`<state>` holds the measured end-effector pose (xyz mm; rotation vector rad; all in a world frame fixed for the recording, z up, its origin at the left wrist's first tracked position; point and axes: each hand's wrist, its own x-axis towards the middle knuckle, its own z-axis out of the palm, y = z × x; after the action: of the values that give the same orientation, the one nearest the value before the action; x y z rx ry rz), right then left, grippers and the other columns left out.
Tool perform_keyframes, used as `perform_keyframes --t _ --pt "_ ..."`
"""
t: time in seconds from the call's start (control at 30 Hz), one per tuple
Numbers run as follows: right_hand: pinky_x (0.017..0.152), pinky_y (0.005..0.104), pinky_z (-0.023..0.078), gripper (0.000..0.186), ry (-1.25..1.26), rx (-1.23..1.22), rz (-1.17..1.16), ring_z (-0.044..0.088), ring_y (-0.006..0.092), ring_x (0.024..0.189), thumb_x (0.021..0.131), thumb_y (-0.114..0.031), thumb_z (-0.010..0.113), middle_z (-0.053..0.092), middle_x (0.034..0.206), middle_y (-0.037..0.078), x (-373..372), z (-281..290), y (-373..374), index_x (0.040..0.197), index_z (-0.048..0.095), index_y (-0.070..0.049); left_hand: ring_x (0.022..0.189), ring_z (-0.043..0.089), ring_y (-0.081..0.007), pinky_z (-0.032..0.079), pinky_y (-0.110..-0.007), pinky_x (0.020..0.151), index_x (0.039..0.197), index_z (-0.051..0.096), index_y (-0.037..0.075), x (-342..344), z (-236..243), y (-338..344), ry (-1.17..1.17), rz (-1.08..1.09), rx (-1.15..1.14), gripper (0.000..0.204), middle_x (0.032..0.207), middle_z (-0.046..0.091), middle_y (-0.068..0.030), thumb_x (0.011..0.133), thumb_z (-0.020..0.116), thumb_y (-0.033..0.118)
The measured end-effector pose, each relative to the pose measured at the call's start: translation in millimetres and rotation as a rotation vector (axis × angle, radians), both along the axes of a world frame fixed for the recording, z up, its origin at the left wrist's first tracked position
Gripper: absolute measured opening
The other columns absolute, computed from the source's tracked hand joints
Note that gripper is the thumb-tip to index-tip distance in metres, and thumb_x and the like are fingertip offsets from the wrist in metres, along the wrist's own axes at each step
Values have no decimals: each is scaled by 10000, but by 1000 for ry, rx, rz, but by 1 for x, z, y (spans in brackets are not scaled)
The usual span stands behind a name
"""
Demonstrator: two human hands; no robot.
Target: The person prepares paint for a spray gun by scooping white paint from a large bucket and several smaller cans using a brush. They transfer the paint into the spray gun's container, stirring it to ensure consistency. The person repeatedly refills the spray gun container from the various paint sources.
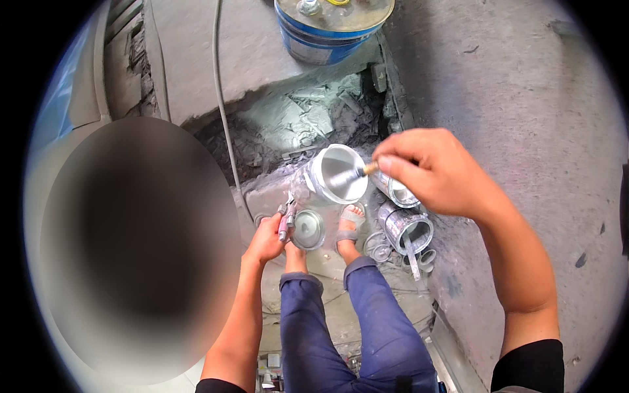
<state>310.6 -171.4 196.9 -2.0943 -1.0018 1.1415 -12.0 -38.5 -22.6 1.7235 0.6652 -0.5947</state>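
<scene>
My left hand (265,239) is closed on a pink and silver spray gun (285,221), with a round silvery cup or lid (308,230) beside it. My right hand (426,167) pinches the tan handle of a brush-like tool (369,169), whose grey end is at the mouth of a white bucket (311,180); whether it touches the inside I cannot tell. Just right of the bucket, partly behind my right hand, stands an open tin (395,193). A second tin (406,217) below it has a whitish stick (413,259) in it, with small round lids (378,245) alongside.
A blue drum (327,46) stands on a broken concrete slab (177,59) above a rubble-filled pit (288,118). A hose (219,98) runs down past the pit. Grey flooring (524,98) extends rightward. A large blurred oval (137,249) hides much of the left.
</scene>
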Motion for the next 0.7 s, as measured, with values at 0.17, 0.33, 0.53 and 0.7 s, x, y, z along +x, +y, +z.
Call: perform_keyframes --t 0.17,0.33,0.53,0.7 --pt "614 405 483 154 -354 58 142 620 328 679 832 -173 620 622 695 145 13 -15 -17 839 667 -26 747 503 -170 460 -349 709 897 547 18 -13 -5 3 59 10 -65 229 786 575 -83 876 670 210" --pt "622 425 487 140 -142 64 157 620 345 696 823 -155 601 608 686 150 1 -7 0 794 642 -24 758 500 -163 456 -342 714 899 551 21 -7 1 -2 37 -2 -112 198 794 573 -74 882 659 186" --pt "652 427 489 130 -362 123 103 617 344 734 831 -167 606 620 736 146 25 -21 0 824 647 -44 761 515 -176 452 -346 715 896 560 21 0 7 -1 21 13 -185 166 791 566 -70 877 656 154" --pt "666 421 495 109 -195 134 388 615 334 725 829 -153 603 614 740 130 14 -21 -5 856 651 -59 767 529 -194 449 -353 721 891 569 27 -4 2 -1 -13 14 -215 154 795 556 -73 872 660 149"
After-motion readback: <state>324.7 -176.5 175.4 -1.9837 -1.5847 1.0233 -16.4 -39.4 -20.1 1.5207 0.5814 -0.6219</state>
